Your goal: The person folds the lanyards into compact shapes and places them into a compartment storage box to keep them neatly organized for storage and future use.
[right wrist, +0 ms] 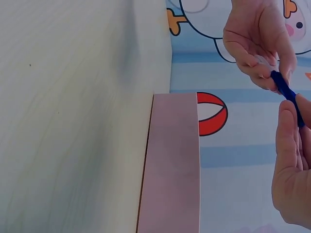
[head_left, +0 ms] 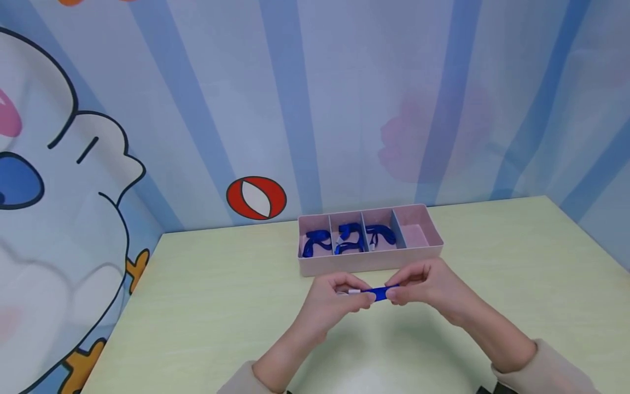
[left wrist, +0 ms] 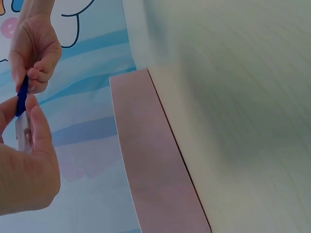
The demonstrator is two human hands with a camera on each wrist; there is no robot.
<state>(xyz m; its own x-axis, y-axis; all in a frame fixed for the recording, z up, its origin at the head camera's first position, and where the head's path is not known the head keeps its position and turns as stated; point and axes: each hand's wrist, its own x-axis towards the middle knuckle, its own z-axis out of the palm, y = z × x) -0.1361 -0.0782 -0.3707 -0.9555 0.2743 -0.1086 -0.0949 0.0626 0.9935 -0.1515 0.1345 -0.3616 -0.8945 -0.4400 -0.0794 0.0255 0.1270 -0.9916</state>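
Between both hands, above the table just in front of a pink box, a folded blue lanyard is stretched sideways. My left hand pinches its left end between thumb and fingers, where a white end piece sticks out. The right hand pinches the other end with thumb and fingertips. In the left wrist view the blue band runs between the two sets of fingertips. From the right wrist, the lanyard shows as a narrow folded strip; the fingers partly hide both ends.
Behind the hands, the long pink box stands near the table's back edge, split by thin dividers. Blue lanyards lie in its left three compartments. A printed cloth backdrop rises behind the pale table.
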